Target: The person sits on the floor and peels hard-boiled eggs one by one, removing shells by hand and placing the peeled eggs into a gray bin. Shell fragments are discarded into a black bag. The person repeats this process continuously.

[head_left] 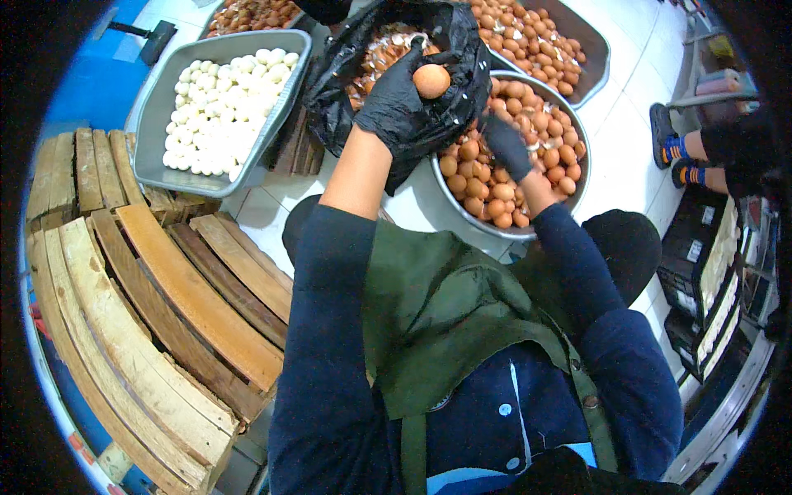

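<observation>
My left hand [394,106], in a black glove, is closed around a brown egg [431,82]. It is over a black plastic bag [330,120] that holds broken brown eggshells [375,62]. To the right, my gloved right hand [506,147] reaches into a round metal bowl [528,234] heaped with brown eggs [499,206]. Motion smears its fingers, so what they hold, if anything, cannot be made out. White peeled eggs [219,115] fill a grey tub [153,177] at the left.
Another grey tub [601,62] with cracked brown eggs stands at the far right. Wooden pallet slats [198,280] fill the left side. Black crates [689,247] and another person's legs [697,148] are at the right. A further container of eggs [252,15] stands at the far left.
</observation>
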A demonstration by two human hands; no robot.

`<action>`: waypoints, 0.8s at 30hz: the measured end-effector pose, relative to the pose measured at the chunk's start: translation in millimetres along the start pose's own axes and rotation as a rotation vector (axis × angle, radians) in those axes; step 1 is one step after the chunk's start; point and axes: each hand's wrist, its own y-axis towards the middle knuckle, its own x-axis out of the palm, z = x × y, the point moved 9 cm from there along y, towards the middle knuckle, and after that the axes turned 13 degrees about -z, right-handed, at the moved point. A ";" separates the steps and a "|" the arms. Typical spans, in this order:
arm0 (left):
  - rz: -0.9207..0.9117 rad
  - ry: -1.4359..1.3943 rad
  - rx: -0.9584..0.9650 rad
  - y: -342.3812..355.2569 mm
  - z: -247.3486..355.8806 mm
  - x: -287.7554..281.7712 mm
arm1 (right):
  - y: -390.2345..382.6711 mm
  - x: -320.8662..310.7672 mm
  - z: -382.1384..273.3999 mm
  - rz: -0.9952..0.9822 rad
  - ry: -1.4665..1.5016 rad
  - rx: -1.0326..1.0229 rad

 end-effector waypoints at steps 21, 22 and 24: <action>0.384 1.620 0.354 -32.2 125.3 68.0 | -2.8 75.5 6.0 -0.265 -0.377 0.153; 0.439 1.697 0.331 -36.7 131.7 65.8 | 5.3 52.3 -15.7 -0.206 -0.229 0.127; 0.520 1.894 0.492 -46.7 146.2 77.8 | 19.1 0.9 -70.4 -0.094 0.098 0.031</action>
